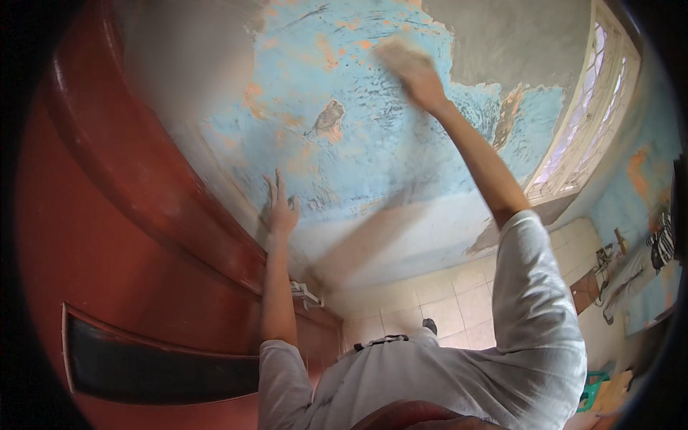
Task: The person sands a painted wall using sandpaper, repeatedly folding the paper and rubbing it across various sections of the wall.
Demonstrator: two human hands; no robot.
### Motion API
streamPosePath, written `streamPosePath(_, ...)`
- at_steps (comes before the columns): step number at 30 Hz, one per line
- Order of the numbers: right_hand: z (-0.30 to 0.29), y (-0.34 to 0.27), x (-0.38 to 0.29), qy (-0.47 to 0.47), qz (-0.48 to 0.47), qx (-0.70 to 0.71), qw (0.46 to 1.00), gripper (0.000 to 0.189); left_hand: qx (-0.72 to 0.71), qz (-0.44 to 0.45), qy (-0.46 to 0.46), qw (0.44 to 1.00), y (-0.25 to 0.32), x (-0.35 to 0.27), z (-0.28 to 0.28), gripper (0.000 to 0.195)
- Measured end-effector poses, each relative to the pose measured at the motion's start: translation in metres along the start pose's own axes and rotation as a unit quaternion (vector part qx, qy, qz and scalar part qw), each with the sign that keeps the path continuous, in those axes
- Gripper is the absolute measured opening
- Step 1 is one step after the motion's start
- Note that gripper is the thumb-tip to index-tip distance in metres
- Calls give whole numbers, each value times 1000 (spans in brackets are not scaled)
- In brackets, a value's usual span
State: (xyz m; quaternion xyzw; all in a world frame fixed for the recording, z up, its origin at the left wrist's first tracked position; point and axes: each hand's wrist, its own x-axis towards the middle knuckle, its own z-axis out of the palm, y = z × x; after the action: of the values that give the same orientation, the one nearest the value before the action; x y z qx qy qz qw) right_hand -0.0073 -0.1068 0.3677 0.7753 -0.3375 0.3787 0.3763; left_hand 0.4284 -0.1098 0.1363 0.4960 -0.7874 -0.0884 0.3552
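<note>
A wall with worn blue paint (371, 156), orange patches and scrape marks fills the space before me. My right hand (416, 75) is raised near the upper part of the painted area. It is blurred, with its fingers bent around something brownish that I cannot identify; whether it is an object or only the blurred fingers does not show. Lower on the left, my left hand (283, 209) is at the wall with fingers spread, beside the red wooden frame, and holds nothing visible. Between the hands lies a grey chipped spot (329, 119). Bare grey plaster (500, 43) borders the paint at the upper right.
A red wooden cabinet or door (134, 242) with a dark panel stands close on the left. A barred window (586, 113) is at the right. Below are floor tiles (443, 314). A green plastic stool (594, 389) and a person's striped garment (662, 242) show at the far right.
</note>
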Motion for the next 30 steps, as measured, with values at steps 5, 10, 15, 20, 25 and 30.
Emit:
streamPosePath(5,54,-67,-137,-79,68,60,993,63,-20,-2,68,997,-1,-32,47,80)
streamPosePath(10,63,-184,-319,-391,264,414,779,59,-147,-148,-67,976,60,-128,128,56)
streamPosePath(15,19,-292,-395,-222,576,598,511,41,-337,-244,-182,891,130,-226,206,49)
streamPosePath(20,-21,-310,-440,-211,634,594,448,39,-518,-432,-223,703,180,-261,219,41)
streamPosePath(25,-60,-257,-435,-220,643,613,402,48,-493,-352,-173,776,205,-244,230,37)
streamPosePath(30,-74,-224,-436,-115,630,596,484,26,-300,-134,-277,903,231,-198,234,46)
